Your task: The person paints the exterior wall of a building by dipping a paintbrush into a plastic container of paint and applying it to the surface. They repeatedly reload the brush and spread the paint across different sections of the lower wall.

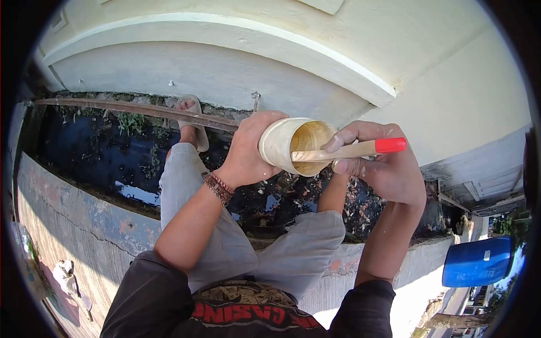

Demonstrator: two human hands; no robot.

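Two hands (251, 149) (394, 169), one cup (276, 143), one brush (360, 150).

Dark water (93, 147) lies below — blue barrel (474, 262) at right.

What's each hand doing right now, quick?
Left hand: closed, holding a cream-coloured cup.
Right hand: closed, pinching a red-ended wooden handle.

From the cup (273, 145), the left hand (248, 147) sits at 9 o'clock, wrapped about its side. The right hand (389, 169) is at 3, the tool (355, 150) between its fingers and laid across the cup's mouth. The wall (197, 62) stands at 12. At 10, a sandalled foot (193, 133) lies partly behind a beam (112, 105). Ditch water (84, 149) spreads at 9, a ledge (101, 219) at 8, a barrel (476, 262) at 4.
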